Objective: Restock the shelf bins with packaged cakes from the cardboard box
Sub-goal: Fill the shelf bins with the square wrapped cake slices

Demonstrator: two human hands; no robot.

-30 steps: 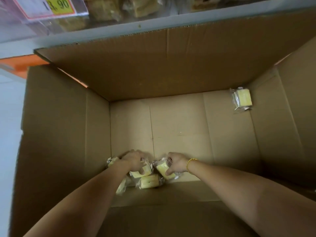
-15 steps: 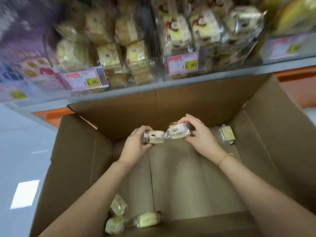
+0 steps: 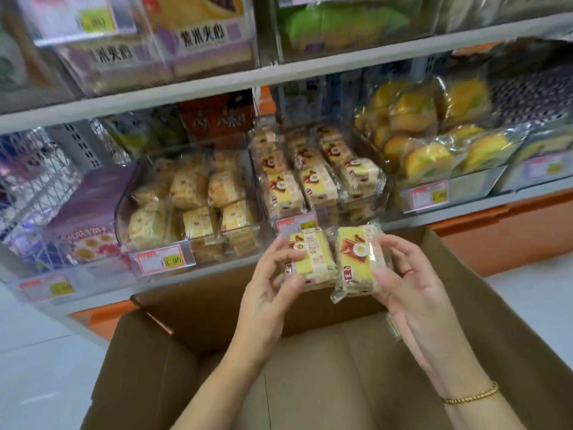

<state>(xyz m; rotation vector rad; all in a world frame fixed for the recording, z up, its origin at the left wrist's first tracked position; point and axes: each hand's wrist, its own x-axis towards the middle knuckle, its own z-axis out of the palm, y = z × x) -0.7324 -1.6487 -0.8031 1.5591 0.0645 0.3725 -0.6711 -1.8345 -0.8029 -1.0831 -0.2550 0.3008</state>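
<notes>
My left hand [image 3: 273, 283] grips a yellow packaged cake [image 3: 311, 259] and my right hand [image 3: 403, 274] grips a second one [image 3: 356, 259]. The two wrapped cakes sit side by side, held above the far edge of the open cardboard box [image 3: 192, 324]. Just beyond them is a clear shelf bin [image 3: 362, 209] filled with matching yellow cakes with red labels. To its left, another clear bin [image 3: 248, 243] holds paler wrapped cakes. The bottom of the box is mostly hidden by my arms.
Price tags [image 3: 164, 262] hang on the shelf front. A purple box [image 3: 86, 218] stands left of the bins, a bin of yellow-green buns [image 3: 434, 144] to the right. Higher shelves carry more packaged goods. An orange base [image 3: 508, 234] runs under the shelf; pale floor lies on both sides.
Both hands rose from the box bottom, each with a cake, up to the level of the shelf bins. The view tilted up from the box to the shelves.
</notes>
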